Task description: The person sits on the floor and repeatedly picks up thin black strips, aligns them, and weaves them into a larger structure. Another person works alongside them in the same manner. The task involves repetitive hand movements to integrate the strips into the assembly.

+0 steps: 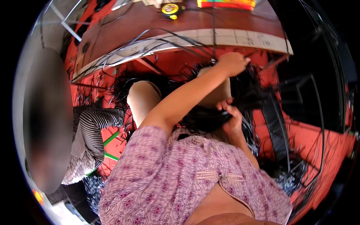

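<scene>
My left arm reaches across my knees, and my left hand (234, 63) is closed beyond the right knee, over a heap of black strips (245, 84). What its fingers hold, if anything, is hidden. Nearer my body, my right hand (233, 119) curls its fingers around a bundle of thin black strips (206, 118) lying across my lap. The bundle's strands fan out to the right, blurred. More dark strips hang around both knees.
Ahead stands a brown table (150, 18) with a pale marked front edge, bearing a yellow tape measure (171, 10) and a colourful packet (227, 3). Loose strips litter the red floor (303, 138). A person in striped clothing (92, 127) sits at left; a thin metal frame (320, 112) stands right.
</scene>
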The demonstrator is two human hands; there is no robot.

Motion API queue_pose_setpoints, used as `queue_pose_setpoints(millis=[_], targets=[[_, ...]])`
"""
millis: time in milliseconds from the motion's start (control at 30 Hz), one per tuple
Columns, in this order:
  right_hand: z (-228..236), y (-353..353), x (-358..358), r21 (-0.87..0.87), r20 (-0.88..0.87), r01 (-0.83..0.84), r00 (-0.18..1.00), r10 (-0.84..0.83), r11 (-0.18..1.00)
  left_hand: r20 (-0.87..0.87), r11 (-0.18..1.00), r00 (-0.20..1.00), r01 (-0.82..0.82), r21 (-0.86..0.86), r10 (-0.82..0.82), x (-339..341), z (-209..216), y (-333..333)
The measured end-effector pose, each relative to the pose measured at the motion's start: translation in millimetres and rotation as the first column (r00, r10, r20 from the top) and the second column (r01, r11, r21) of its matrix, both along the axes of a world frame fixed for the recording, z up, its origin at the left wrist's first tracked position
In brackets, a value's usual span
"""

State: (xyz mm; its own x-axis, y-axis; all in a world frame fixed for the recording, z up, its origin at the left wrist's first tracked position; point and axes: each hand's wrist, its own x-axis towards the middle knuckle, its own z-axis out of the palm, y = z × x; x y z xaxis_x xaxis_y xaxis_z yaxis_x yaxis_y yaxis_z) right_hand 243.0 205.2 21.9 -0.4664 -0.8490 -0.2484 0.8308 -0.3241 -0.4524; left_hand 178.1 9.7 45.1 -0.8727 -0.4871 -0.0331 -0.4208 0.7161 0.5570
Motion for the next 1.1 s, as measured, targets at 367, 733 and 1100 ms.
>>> queue_pose_setpoints(millis=[367, 733, 1100], targets=[[40.7, -0.9, 28.9, 0.03, -0.184, 0.039, 0.982, -0.033, 0.999, -0.211, 0.875, 0.958, -0.071, 0.48, 0.193, 149.5, 54.7, 84.8], [58.6, -12.0, 73.3, 0.077, -0.681, -0.071, 0.725, 0.105, 0.994, -0.619, 0.788, 0.539, -0.148, 0.598, 0.571, 213.4, 79.0, 110.9], [54.5, -31.3, 106.7, 0.094, -0.706, -0.11, 0.693, 0.144, 0.99, -0.602, 0.84, 0.594, -0.453, 0.298, 0.534, 255.1, 75.9, 107.2]])
